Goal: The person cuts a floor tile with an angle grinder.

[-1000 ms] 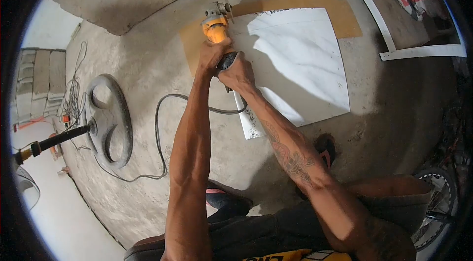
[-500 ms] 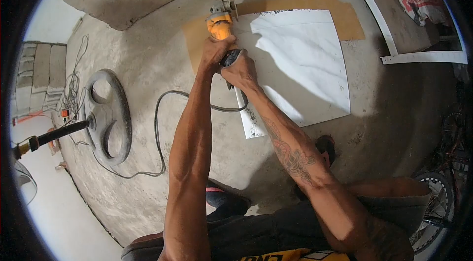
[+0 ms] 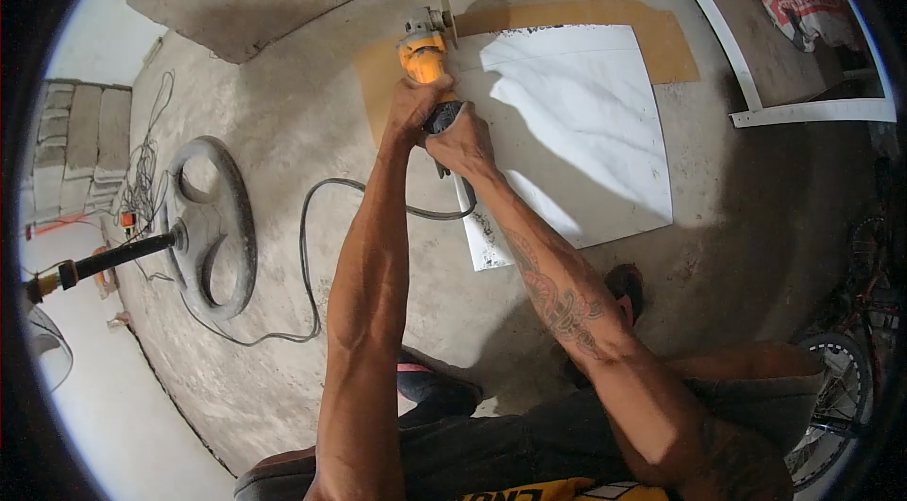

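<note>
Both hands grip a yellow and black angle grinder (image 3: 422,59), its disc (image 3: 448,17) upright at the far end. My left hand (image 3: 416,106) is closed around the body just behind the yellow housing. Closer to me, my right hand (image 3: 461,142) wraps the black rear part. From the tool's back end a black cord (image 3: 304,241) loops away over the floor to the left. Under and to the right of the grinder lies a white sheet (image 3: 586,113), with dark specks along its far edge and near corner. Brown cardboard (image 3: 673,52) shows beneath it.
At left stands a round grey base (image 3: 244,236) with a black pole (image 3: 118,257), near tangled wires (image 3: 140,175). A white metal frame (image 3: 723,33) and a red-white sack (image 3: 803,0) are at upper right. A bicycle wheel (image 3: 836,397) is at lower right.
The whole view has shifted slightly, so things sit a little lower in the picture. Both hands keep the same hold on the grinder.
</note>
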The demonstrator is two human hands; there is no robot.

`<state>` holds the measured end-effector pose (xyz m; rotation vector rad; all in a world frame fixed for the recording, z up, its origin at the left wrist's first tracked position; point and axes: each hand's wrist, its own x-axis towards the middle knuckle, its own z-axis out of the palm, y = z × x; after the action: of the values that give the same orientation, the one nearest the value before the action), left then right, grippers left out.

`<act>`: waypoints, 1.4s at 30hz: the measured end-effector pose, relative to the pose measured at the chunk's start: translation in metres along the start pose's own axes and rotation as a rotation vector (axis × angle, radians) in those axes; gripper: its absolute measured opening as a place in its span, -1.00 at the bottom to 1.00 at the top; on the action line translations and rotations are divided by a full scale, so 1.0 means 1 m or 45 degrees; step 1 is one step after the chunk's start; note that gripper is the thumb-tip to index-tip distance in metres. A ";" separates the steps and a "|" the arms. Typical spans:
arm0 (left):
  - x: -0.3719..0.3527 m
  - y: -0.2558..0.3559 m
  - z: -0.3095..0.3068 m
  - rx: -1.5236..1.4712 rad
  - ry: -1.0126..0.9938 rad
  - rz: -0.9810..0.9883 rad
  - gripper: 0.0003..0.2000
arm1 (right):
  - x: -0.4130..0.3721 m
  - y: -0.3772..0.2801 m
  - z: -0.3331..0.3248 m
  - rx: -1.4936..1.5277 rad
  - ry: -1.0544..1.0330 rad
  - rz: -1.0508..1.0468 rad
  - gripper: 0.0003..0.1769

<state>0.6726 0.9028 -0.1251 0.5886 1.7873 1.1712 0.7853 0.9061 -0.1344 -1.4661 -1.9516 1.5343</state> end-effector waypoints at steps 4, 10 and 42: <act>-0.007 0.005 0.000 -0.027 0.009 0.005 -0.66 | 0.005 0.008 0.006 -0.011 0.019 0.012 -0.46; -0.004 0.004 -0.001 -0.029 0.012 0.011 -0.70 | 0.004 0.009 0.011 -0.076 0.086 0.020 -0.60; -0.002 0.002 -0.003 0.024 0.020 0.015 -0.68 | -0.002 -0.006 -0.007 0.038 -0.165 0.067 -0.30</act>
<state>0.6713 0.9009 -0.1219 0.6033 1.8125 1.1712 0.7878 0.9087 -0.1254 -1.4501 -1.9660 1.7138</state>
